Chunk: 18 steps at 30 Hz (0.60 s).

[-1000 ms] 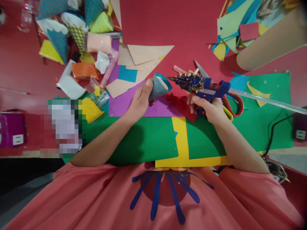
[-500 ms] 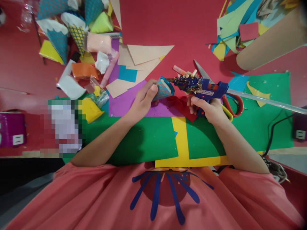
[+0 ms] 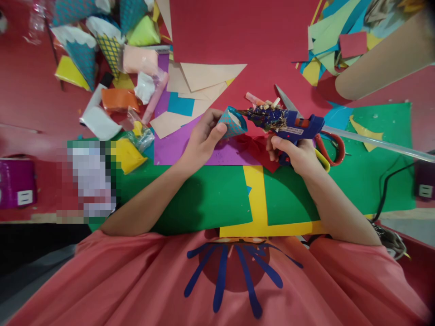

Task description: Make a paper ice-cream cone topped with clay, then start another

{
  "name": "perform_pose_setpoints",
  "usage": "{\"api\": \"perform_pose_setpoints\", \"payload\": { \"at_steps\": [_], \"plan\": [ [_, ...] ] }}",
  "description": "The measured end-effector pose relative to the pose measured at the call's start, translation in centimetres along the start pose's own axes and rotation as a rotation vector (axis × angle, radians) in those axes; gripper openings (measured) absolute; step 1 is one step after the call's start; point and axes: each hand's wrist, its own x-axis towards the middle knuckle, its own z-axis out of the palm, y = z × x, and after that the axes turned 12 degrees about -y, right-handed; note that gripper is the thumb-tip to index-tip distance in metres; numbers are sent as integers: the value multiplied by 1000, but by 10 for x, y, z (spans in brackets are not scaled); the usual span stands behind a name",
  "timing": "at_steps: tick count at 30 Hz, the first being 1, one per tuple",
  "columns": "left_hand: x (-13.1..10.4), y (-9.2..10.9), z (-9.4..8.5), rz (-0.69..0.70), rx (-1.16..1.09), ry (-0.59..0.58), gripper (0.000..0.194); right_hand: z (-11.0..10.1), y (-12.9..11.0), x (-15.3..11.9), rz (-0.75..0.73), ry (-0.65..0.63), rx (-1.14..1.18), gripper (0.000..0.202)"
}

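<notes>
My left hand (image 3: 205, 138) is closed on a small blue patterned paper cone (image 3: 231, 123), whose wide end faces right. My right hand (image 3: 295, 151) grips a dark blue glue gun (image 3: 302, 125) with a small red light showing. The gun's nozzle is at the cone's rim; whether they touch is too small to tell. A clear glue stick (image 3: 374, 139) sticks out of the gun's back. Behind and below the gun lie scissors (image 3: 335, 151) with red and yellow handles. Crumpled red paper (image 3: 260, 151) lies between my hands.
Decorated cones (image 3: 81, 54) and clay packets (image 3: 120, 100) cover the back left. Beige paper pieces (image 3: 204, 77) lie on purple paper (image 3: 180, 151). Green sheets (image 3: 217, 194) are in front. Paper scraps (image 3: 326, 40) and a cardboard tube (image 3: 384, 59) are at the back right. A black cable (image 3: 385, 185) runs at right.
My left hand has turned the cone slightly, and its opening shows a little more. The glue gun and my right hand have hardly moved.
</notes>
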Motion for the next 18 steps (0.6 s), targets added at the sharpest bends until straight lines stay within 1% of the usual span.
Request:
{"api": "perform_pose_setpoints", "payload": {
  "at_steps": [5,10,14,18],
  "plan": [
    [-1,-5,0,-34,-95,-19,45,-1,0,1,-11,5,-4,38],
    [-2,-7,0,-47,-118,-41,46,-1,-1,1,12,12,-27,40],
    [-4,-8,1,-62,-82,-39,47,-1,1,1,8,17,-39,41],
    [-5,-10,-1,-106,61,-10,55,-2,2,1,7,22,-41,44]
  ]
}}
